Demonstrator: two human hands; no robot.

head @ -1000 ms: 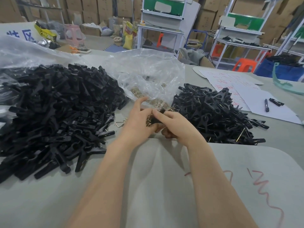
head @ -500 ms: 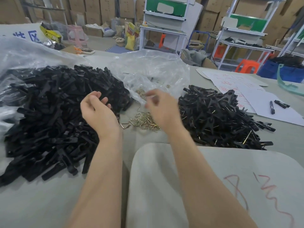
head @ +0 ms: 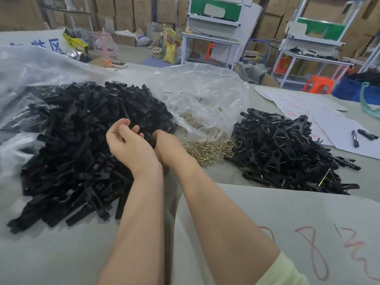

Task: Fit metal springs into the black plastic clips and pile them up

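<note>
Currently, left hand [head: 131,147] loosely curled, empty, over unfitted clips [head: 78,145] heaped left; right hand [head: 167,148] beside it, fingers hidden, grip not tellable. Just right, springs [head: 209,150] strewn. Risk: tangled clips dragged out together, springs scattered.

Black pen [head: 355,138] on white paper [head: 337,130]; orange stool [head: 317,84] behind.

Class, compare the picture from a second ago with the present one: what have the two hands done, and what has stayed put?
Both hands let go of the clip they worked on together. The left hand moved left over the loose clip pile, empty; the right hand went to its edge, fingers hidden. Springs, finished pile and bag stayed.
</note>
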